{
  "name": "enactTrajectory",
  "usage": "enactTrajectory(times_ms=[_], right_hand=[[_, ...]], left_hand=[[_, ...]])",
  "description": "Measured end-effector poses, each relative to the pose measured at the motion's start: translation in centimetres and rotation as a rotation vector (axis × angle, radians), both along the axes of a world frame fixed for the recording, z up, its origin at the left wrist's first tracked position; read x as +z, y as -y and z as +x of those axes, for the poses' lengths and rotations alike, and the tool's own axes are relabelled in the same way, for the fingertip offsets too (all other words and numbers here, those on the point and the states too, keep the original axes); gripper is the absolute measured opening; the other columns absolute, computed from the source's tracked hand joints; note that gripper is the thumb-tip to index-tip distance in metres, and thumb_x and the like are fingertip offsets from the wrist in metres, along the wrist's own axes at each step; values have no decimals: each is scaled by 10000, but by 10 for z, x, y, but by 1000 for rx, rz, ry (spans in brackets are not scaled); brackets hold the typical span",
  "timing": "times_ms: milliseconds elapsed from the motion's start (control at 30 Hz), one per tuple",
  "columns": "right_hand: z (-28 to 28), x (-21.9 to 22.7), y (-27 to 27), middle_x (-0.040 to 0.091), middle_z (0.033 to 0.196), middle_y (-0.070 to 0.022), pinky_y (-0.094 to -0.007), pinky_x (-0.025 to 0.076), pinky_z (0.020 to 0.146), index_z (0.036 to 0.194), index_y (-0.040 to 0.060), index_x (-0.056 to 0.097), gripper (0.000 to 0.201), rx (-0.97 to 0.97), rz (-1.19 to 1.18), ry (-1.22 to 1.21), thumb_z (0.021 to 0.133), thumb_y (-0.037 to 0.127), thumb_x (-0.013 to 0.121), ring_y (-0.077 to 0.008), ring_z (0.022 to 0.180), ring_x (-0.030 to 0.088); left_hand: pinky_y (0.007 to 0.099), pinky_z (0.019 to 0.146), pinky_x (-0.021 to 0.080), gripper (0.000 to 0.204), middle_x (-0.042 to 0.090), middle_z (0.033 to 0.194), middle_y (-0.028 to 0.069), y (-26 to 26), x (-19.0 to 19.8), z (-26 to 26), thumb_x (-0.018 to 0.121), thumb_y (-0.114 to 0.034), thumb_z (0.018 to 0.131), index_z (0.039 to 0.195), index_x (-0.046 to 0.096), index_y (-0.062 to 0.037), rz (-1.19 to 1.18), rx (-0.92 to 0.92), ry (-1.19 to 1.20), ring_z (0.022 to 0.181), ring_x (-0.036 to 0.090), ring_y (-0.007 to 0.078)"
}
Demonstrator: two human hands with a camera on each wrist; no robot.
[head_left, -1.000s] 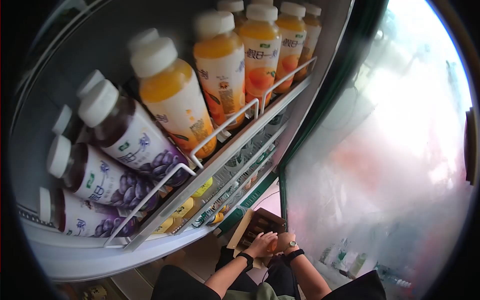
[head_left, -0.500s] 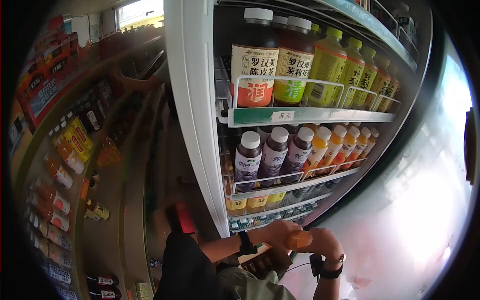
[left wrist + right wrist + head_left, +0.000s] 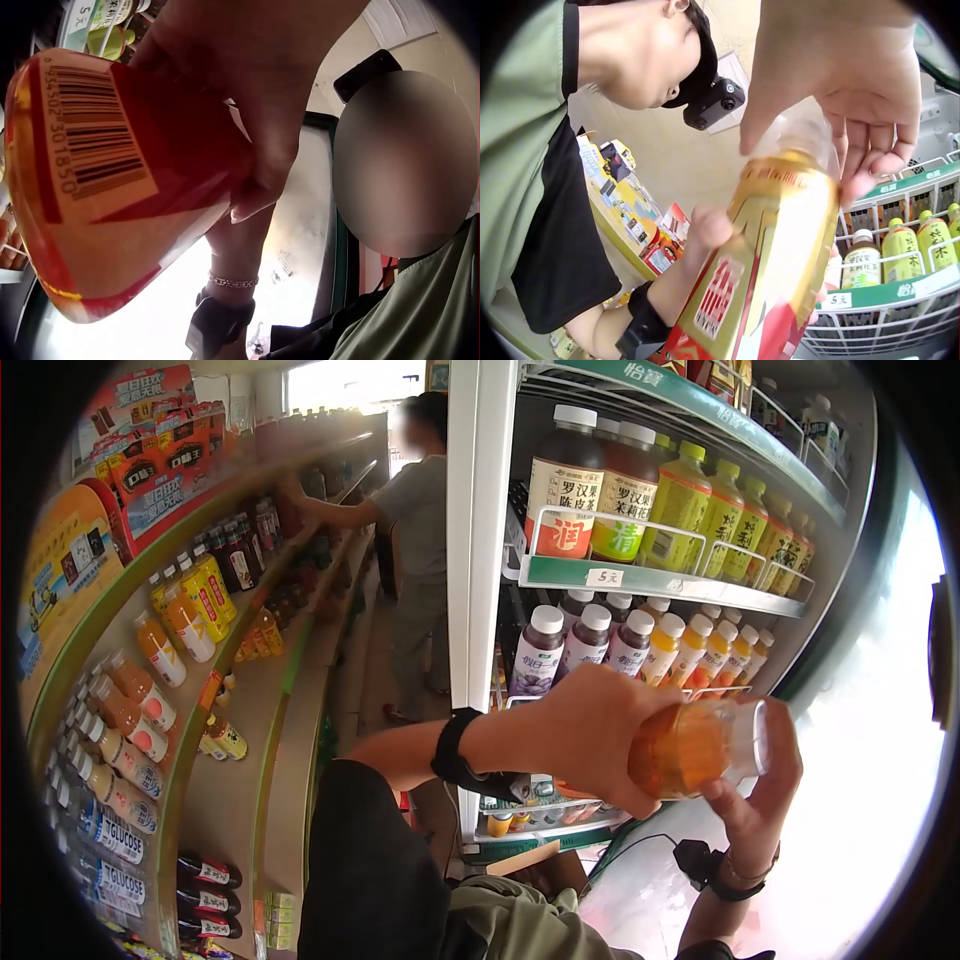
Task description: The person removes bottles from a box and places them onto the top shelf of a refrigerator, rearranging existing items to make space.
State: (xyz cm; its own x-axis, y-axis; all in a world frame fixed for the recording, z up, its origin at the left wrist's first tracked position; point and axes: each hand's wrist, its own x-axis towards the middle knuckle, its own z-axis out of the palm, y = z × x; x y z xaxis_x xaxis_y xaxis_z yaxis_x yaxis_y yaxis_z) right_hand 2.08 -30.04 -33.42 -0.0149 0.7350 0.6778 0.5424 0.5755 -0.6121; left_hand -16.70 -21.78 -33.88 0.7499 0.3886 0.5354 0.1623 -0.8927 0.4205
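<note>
A drink bottle (image 3: 685, 750) with amber contents lies tilted between both hands before the fridge, its clear cap (image 3: 750, 740) toward the right. My left hand (image 3: 590, 725) grips the bottle's body, fingers wrapped round it. At the cap end, my right hand (image 3: 775, 780) holds on with thumb and curled fingers. In the right wrist view the bottle's gold-and-red label (image 3: 761, 255) faces the camera, and the right hand (image 3: 840, 90) is round the neck and cap. A barcode (image 3: 94, 127) on a red part of the label shows in the left wrist view.
An upright fridge with bottle-filled shelves (image 3: 670, 588) stands in front, its fogged glass door (image 3: 850, 690) swung out to the right. Below the hands is an open carton (image 3: 550, 875). Stocked shelving (image 3: 230, 670) lines the left, and another person (image 3: 410, 550) stands in the aisle.
Both hands have risen with the bottle from low by the carton to in front of the fridge shelves. The head view has swung left, bringing the aisle and the other person in.
</note>
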Motion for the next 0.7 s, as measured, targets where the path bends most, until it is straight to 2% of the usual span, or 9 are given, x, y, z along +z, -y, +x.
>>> enactTrajectory(times_ms=[67,133,167,200,333,433,567,700], right_hand=[[-8,-1,-8,495,1113,-154,-346,394,878,1216,-63,354,865,91,137,-270,633,449,734,-226,1038,490],[-14,14,-8,410,1220,-162,-362,332,949,1292,-61,248,857,226,55,-322,720,422,666,-238,1133,413],[-13,17,-10,385,1246,-158,-362,315,960,1306,-59,207,791,279,71,-262,781,376,606,-234,1155,390],[-14,23,-14,388,1245,-166,-366,314,960,1309,-56,199,761,312,128,-235,797,354,585,-240,1157,390],[-10,28,-17,383,1253,-182,-380,315,958,1309,-45,207,761,238,146,-282,783,365,573,-255,1159,391],[0,24,-21,388,1249,-172,-381,314,963,1304,-35,230,776,100,184,-299,750,410,546,-255,1167,386],[12,11,-26,375,1257,-170,-393,296,980,1305,-21,247,777,77,182,-344,730,405,548,-254,1203,342],[17,10,-23,353,1281,-168,-409,292,983,1304,-13,263,761,64,140,-303,737,412,542,-262,1208,339]], left_hand=[[347,574,480,543,592,643,136,6,18,1,708,-355,439,845,574,-20,78,93,203,581,594,312],[341,571,479,531,590,635,136,5,38,2,703,-362,435,817,581,-14,56,84,225,579,593,309],[334,568,478,521,588,628,136,4,46,2,699,-368,431,790,587,-8,33,79,257,576,591,307],[334,568,478,521,588,628,136,3,53,3,699,-368,431,790,587,-8,30,80,250,576,591,307],[326,560,476,529,592,625,132,5,73,8,685,-402,431,766,600,-3,56,173,131,554,583,290],[325,576,481,547,601,649,132,0,72,23,689,-412,429,780,604,-1,146,101,165,568,589,288],[320,587,484,543,605,667,137,-7,65,34,691,-410,428,784,606,-8,116,54,165,584,594,288],[319,577,468,551,597,664,132,-13,57,40,710,-361,455,858,584,-6,73,70,103,586,589,286]])
